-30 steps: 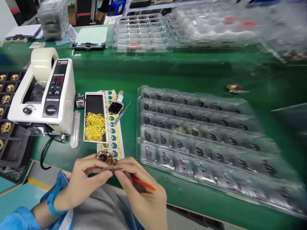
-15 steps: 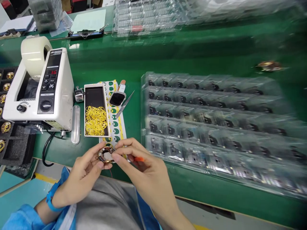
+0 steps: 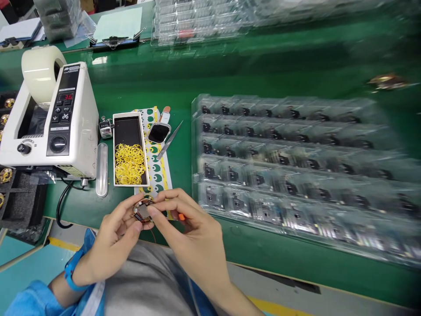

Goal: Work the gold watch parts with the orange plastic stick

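Just past the bench's front edge, my left hand (image 3: 113,241) grips a small round electronic part (image 3: 142,212) by its left side. It has a copper-coloured rim, small components around the ring and a pale middle; a thin reddish wire hangs below. My right hand (image 3: 194,239) pinches the part's right rim between thumb and fingers, covering that side. Something with an orange end (image 3: 181,217) shows among the curled fingers of my right hand; the rest of it is hidden. Beyond both hands, yellow rings (image 3: 130,164) lie heaped in a white-rimmed box (image 3: 147,175).
Left stands a tape dispenser (image 3: 85,114), with a black foam tray (image 3: 21,197) below. Around the box are a tally counter (image 3: 105,128), a punched sheet (image 3: 164,175), a smartwatch (image 3: 159,132) and pointed tweezers (image 3: 170,140). A clear compartment tray (image 3: 194,162) of black parts fills the right.
My view has shifted slightly. Both hands keep hold of the round part, and my right fingers sit a little further over its rim. Less of the orange end shows.
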`<state>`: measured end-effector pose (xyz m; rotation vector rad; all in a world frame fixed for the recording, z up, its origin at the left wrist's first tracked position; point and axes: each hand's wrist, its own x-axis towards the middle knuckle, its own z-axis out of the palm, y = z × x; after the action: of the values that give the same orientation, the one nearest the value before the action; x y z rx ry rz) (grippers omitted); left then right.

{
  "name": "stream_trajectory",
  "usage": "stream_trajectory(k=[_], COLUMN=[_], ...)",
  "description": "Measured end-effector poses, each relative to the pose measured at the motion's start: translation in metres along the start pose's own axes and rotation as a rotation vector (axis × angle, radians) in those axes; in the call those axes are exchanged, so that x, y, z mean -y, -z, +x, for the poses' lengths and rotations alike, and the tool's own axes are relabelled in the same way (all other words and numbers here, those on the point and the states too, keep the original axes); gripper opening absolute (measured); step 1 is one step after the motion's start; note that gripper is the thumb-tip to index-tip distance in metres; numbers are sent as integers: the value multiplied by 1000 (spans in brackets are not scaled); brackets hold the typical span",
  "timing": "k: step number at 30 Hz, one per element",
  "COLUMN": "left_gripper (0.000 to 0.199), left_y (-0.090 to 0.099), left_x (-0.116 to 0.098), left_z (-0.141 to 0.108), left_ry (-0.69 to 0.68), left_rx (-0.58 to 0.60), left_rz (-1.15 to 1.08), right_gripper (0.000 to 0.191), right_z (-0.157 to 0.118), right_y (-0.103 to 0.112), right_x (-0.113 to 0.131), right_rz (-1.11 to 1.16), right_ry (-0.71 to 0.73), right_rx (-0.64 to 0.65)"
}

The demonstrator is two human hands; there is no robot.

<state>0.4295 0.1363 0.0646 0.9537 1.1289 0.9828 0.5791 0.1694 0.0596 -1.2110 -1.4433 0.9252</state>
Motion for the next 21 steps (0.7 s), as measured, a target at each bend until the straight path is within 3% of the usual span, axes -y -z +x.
stream_trajectory(k=[12, 21], left_gripper=[28, 29], left_y=[-8, -15], left_x=[4, 2], left_z=[7, 14], left_ry=[-65, -42], left_rx=[-70, -203], left_rz=[-87, -26], right_gripper=[13, 12], right_z=[-5, -8], right_y=[-8, -12], right_x=[-4, -5], right_rz=[-112, -249], right_ry=[135, 227], right_rx=[-38, -74])
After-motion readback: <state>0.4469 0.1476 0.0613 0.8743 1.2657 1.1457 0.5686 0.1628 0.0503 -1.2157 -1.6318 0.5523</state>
